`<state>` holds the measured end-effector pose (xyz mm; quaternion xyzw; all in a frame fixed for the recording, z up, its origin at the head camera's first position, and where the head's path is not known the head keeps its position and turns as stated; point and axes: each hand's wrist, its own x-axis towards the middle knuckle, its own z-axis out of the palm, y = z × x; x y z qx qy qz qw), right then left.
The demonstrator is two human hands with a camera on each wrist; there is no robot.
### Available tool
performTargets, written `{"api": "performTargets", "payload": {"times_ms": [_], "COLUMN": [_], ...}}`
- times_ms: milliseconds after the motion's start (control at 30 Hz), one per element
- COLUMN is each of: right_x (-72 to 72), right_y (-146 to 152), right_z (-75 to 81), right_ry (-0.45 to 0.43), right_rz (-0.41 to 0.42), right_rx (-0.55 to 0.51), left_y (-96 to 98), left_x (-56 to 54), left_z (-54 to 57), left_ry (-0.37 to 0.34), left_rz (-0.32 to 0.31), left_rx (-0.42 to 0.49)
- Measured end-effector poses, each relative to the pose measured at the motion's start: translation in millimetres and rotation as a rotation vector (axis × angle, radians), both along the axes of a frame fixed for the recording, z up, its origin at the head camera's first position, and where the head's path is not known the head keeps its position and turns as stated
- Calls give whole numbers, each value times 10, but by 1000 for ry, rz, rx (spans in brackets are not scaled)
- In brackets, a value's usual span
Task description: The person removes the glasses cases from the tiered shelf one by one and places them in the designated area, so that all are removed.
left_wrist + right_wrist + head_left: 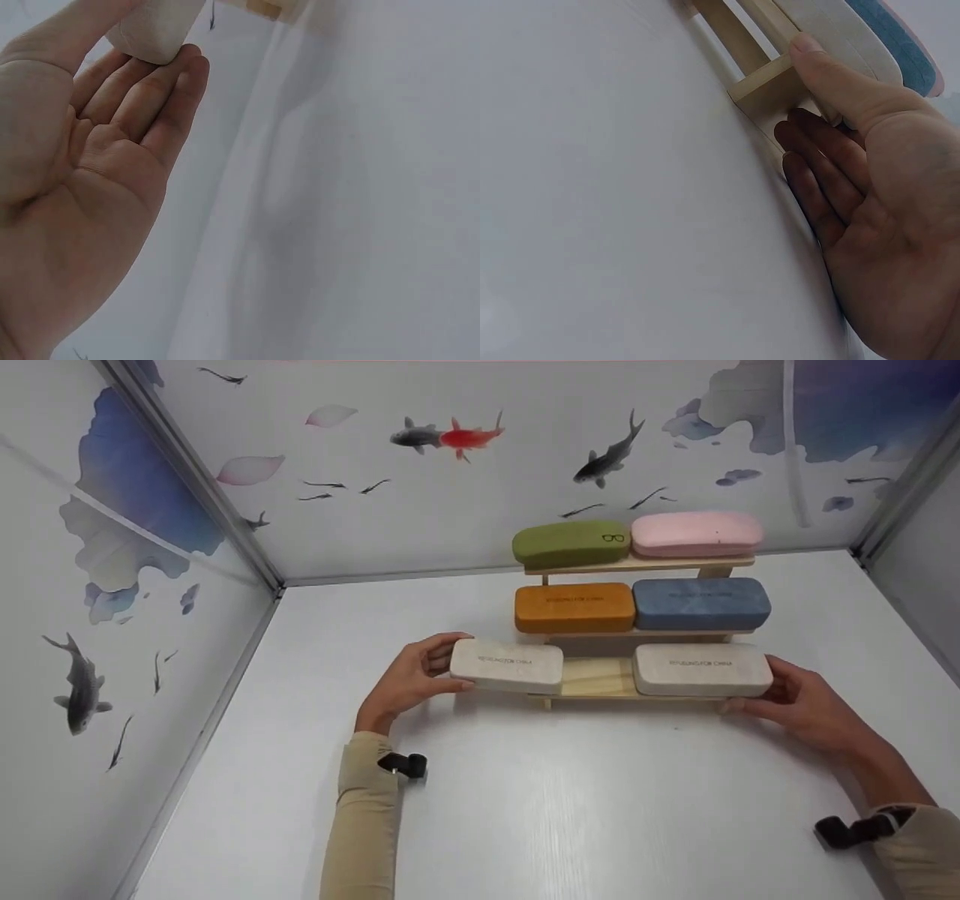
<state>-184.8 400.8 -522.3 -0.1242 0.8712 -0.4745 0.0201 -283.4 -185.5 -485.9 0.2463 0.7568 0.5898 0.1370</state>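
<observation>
My left hand [416, 675] pinches the left end of an off-white glasses case [506, 666], thumb along its front and fingers behind. The right end of this case overlaps the bottom shelf of a small wooden rack [596, 676]. In the left wrist view, the case's end [159, 34] sits between thumb and fingertips, away from the palm. At the rack's right end, my right hand [799, 701] grips the bottom shelf, its thumb on the front edge. A second off-white glasses case [701, 670] lies on that shelf, right beside this hand.
On the middle shelf sit an orange case [574, 607] and a blue case [701, 604]. The top shelf bears a green case [571, 544] and a pink case [697, 534]. Panels with painted fish enclose the white table [540, 810] at the back and sides.
</observation>
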Motion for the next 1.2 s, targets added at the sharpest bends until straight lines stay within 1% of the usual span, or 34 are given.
{"api": "performTargets", "payload": {"times_ms": [167,300,400,533,667,867,1067,1200], "right_x": [0,11,23,28,20,22,30,31], "right_y": [9,9,9,7,1,4,2,-5], "right_z": [-2,-7,-6,-2,-5,-1,1,-4], "right_ry": [11,10,11,13,13,4,5,11], "right_rz": [7,4,7,4,-1,4,-5,-7], "right_rx": [2,6,17,26,25,5,21,33], "left_y": [-172,-282,-316,-295,-249,-201,-146,-87], "left_x": [-28,-55,-72,-118,-195,-369,-523,-604], "left_z": [-10,-64,-101,-112,-112,-145,-161,-151], "left_ry": [-11,-20,-24,-8,1,21,5,-5], "left_rz": [23,52,71,100,124,162,234,252], "left_rx": [18,47,65,76,80,11,-25,-65]}}
